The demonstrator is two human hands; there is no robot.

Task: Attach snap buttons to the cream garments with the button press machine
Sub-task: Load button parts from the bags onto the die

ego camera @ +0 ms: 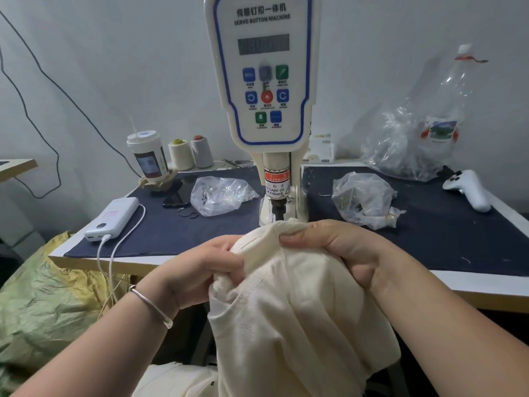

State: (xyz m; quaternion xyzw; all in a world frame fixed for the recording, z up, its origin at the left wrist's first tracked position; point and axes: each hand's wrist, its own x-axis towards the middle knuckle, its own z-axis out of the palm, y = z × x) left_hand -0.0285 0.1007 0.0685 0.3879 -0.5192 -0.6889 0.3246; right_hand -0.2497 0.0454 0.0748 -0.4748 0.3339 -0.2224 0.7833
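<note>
Cream knit garment (297,296) bunched, draped — top edge beneath button press machine (264,75).

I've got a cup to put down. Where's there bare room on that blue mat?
Bare mat lies between the power bank and press machine, and right of the small bag before the white controller. The back left corner is crowded.

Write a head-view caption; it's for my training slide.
Both hands, left and right, grip a cream garment beneath the servo button machine.
</note>
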